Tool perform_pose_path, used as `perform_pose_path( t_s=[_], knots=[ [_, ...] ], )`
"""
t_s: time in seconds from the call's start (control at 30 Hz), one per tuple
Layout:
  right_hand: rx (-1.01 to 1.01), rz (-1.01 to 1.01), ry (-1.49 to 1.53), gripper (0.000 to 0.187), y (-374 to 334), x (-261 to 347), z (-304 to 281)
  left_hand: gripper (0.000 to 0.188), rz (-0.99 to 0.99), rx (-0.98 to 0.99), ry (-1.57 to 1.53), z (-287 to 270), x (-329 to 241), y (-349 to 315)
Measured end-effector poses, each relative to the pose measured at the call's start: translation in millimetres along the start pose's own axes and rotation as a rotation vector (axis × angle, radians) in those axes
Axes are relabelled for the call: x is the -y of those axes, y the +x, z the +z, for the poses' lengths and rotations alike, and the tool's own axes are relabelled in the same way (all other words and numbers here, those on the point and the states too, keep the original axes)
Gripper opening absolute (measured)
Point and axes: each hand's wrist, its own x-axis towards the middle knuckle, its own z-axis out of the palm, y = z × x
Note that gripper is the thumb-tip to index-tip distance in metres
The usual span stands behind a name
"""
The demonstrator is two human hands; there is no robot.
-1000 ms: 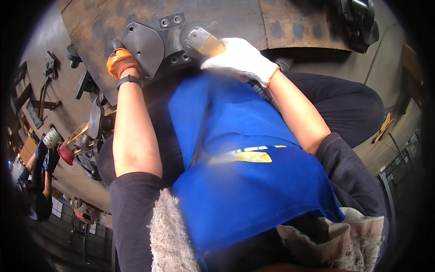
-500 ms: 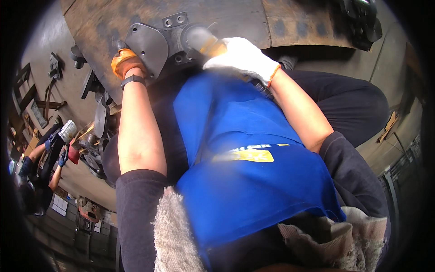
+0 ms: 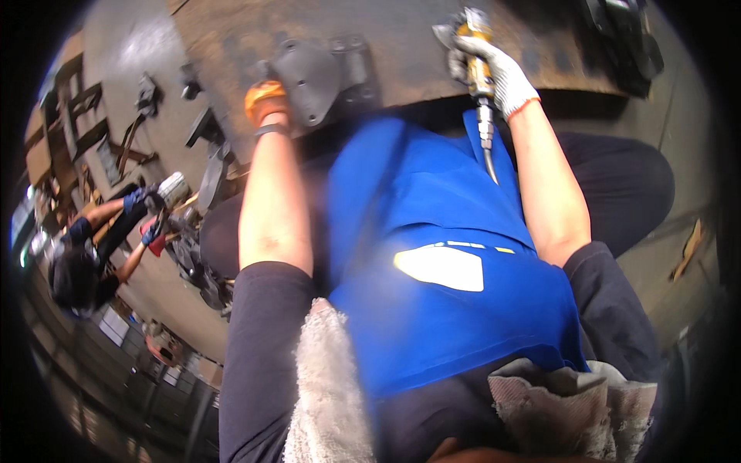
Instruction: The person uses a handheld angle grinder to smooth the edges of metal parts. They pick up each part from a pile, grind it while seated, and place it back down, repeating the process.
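My left hand (image 3: 266,100), in an orange glove, is closed at the left edge of a dark steel bracket (image 3: 310,73). The bracket has a rounded plate with small holes and a drilled flange on its right; it is blurred and lies at the near edge of the worktable. My right hand (image 3: 502,73), in a white knit glove with an orange cuff, grips a yellow air grinder (image 3: 480,77). The tool is held to the right, apart from the bracket, its head pointing away from me. A metal coupling and a hose trail from its near end toward my blue apron.
The worktable (image 3: 409,54) has a scuffed brown and grey top. Dark metal parts (image 3: 624,46) sit at its far right corner. More metal parts (image 3: 212,158) stand beside the table on the left. Farther left, a person (image 3: 85,258) with gloved hands is bent at work.
My right hand has swung the grinder from over the bracket's right side to the far right. My left hand stays at the bracket's edge; the whole view has shifted a little.
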Motion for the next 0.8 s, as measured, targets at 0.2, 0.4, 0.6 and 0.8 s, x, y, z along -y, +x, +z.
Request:
perform_pose_path(
  t_s=[0.2,0.4,0.6,0.8],
  knots=[
    [-0.038,0.072,0.28,0.035,-20.7,10.4,22.9,0.046,-0.344,0.097,-0.794,21.6,6.1,-11.1],
    [0.046,-0.075,0.122,0.036,-105.4,90.4,91.4,0.053,-0.314,0.14,-0.958,-7.3,-9.8,-16.7],
    [0.092,-0.243,-0.045,0.038,-157.1,134.1,98.0,0.056,-0.529,-0.05,-1.032,41.4,-17.9,4.7],
    [0.046,-0.221,-0.092,0.035,-140.9,133.4,77.9,0.056,-0.389,0.07,-1.134,0.0,-5.0,-4.1]
  ],
)
